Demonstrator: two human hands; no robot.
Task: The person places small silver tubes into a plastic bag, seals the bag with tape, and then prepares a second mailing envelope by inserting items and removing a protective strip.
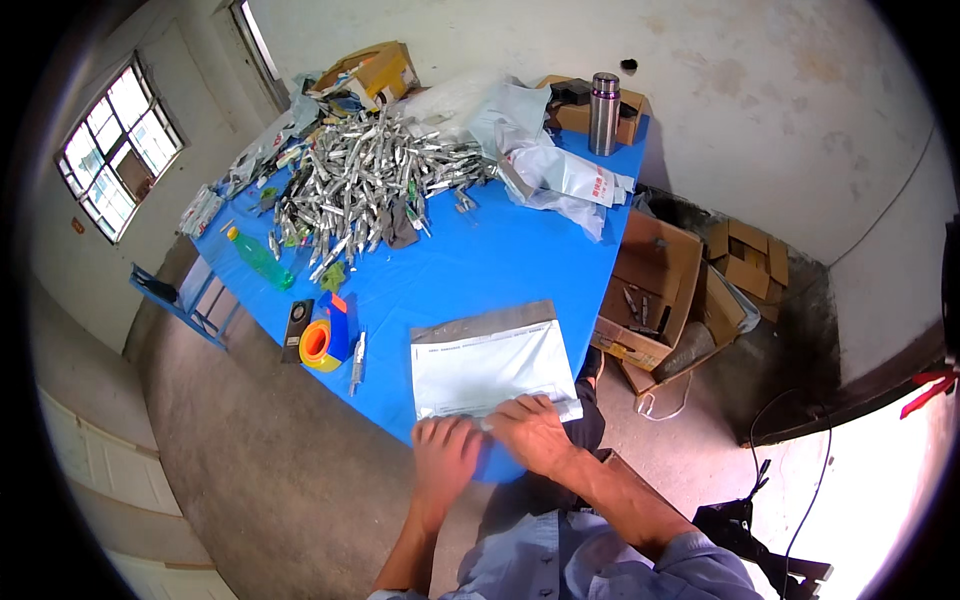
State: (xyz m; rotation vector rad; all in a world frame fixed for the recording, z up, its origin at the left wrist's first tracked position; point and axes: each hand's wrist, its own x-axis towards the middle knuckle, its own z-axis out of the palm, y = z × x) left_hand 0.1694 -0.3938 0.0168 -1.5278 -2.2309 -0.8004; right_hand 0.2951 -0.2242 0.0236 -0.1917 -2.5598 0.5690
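A white plastic mailing bag (491, 367) with a grey strip along its far side lies flat on the blue-covered table (480, 262). At its near edge, which looks folded or rolled, my left hand (448, 450) rests with fingers curled over the left part. My right hand (531, 433) grips the same edge further right, its fingers bent on the plastic. The two hands are close together. Left of the bag lie a slim item in clear wrapping (359, 363), a blue tape dispenser with a yellow-orange roll (320, 346) and a dark phone-like object (298, 330).
A large heap of small wrapped items (367, 176) covers the table's far side. Nearby are a green bottle (260, 259), crumpled plastic bags (555, 169) and a steel flask (604, 116). An open cardboard box (649, 277) stands right of the table, a blue chair (191, 300) left.
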